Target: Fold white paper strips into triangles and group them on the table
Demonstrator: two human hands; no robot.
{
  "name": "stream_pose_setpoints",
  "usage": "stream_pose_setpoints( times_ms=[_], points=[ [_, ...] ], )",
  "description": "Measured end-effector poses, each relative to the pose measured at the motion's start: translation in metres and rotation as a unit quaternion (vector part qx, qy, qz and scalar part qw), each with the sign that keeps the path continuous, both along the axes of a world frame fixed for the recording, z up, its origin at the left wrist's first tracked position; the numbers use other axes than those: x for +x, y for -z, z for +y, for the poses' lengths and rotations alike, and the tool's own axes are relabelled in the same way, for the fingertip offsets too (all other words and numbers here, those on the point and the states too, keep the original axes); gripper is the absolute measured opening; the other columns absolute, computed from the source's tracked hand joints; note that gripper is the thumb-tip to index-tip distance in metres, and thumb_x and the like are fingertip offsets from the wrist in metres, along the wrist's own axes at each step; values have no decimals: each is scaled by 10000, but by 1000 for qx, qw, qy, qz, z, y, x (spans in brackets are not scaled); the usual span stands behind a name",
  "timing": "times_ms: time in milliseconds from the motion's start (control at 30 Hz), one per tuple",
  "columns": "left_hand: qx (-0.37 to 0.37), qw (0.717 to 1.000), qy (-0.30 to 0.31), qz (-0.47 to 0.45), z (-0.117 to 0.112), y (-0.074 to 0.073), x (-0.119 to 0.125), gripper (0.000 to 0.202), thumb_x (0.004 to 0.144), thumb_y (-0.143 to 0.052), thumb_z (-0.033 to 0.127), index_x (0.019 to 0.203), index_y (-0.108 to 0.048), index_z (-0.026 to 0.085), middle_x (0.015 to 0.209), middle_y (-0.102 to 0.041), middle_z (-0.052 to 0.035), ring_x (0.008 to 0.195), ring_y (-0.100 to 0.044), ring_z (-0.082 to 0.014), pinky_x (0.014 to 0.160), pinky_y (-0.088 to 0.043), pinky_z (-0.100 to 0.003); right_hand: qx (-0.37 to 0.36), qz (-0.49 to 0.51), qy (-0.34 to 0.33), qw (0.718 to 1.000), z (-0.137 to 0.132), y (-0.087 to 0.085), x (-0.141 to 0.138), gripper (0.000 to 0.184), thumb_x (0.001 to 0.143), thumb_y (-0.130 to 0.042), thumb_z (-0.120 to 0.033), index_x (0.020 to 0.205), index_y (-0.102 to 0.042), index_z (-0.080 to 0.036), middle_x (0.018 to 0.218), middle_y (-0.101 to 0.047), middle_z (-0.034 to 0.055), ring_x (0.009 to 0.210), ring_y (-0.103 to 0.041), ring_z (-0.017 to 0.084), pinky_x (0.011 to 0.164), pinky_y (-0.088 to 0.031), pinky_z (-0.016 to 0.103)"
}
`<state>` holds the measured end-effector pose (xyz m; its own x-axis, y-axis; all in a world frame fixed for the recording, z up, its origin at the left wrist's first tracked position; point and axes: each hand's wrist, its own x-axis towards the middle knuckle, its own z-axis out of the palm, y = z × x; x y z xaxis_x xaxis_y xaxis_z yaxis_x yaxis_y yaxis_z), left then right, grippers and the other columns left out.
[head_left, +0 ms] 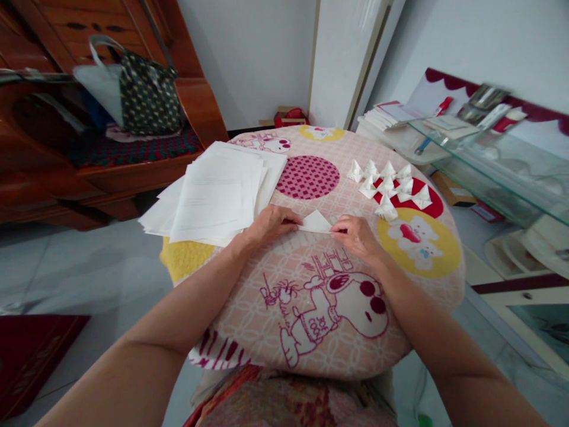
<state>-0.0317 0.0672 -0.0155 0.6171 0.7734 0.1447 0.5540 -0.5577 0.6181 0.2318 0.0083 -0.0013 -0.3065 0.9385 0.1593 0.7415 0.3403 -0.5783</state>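
Note:
A small piece of folded white paper lies at the middle of the table, its pointed top facing away from me. My left hand pinches its left end, fingers closed on the edge. At the opposite end, my right hand grips the paper's right corner between thumb and fingers. Left of my hands, a stack of white paper sheets is spread in an uneven pile. Several folded paper shapes with pointed tips stand grouped at the table's right side.
A patterned cloth covers the round table. To the right, a glass shelf holds cups and papers. A wooden bench with a dark patterned bag stands at the left. A red box is on the floor.

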Motion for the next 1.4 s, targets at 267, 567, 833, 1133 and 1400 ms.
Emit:
stream_pose_setpoints(
  times_ms=[267,567,833,1133,1400],
  points=[
    [-20,998,-52,5,-1,-6,8,183,869,-641,279,847,-784,166,751,-753,-18,685,-626,-130,662,-445,-249,-25,5,50,998,7,2,-3,230,818,-653,-184,590,-683,-171,578,-603,1,594,-529,138,596,-346,275],
    [2,992,-104,70,2,-7,17,160,881,-653,272,820,-749,160,715,-707,-28,659,-581,-134,652,-399,-266,-43,2,138,989,13,5,-11,199,781,-697,-211,588,-673,-174,557,-586,-14,568,-506,130,577,-316,275],
    [33,992,-99,74,3,1,16,156,884,-650,288,850,-731,160,775,-730,-43,673,-588,-132,633,-393,-257,-49,-7,147,988,17,6,-10,167,767,-716,-215,605,-709,-177,570,-609,-7,572,-522,137,576,-333,277],
    [35,991,-100,83,5,1,17,138,873,-649,278,822,-731,178,774,-728,-31,688,-595,-145,655,-411,-262,-52,0,148,988,18,4,-11,206,743,-722,-223,549,-670,-176,495,-528,-32,524,-468,119,545,-304,273],
    [24,991,-102,83,3,2,17,132,890,-647,261,838,-717,161,798,-724,-48,708,-596,-151,663,-395,-270,-66,-1,158,985,19,2,-13,233,739,-737,-220,528,-648,-175,485,-503,-41,513,-455,113,547,-302,272]
  ],
)
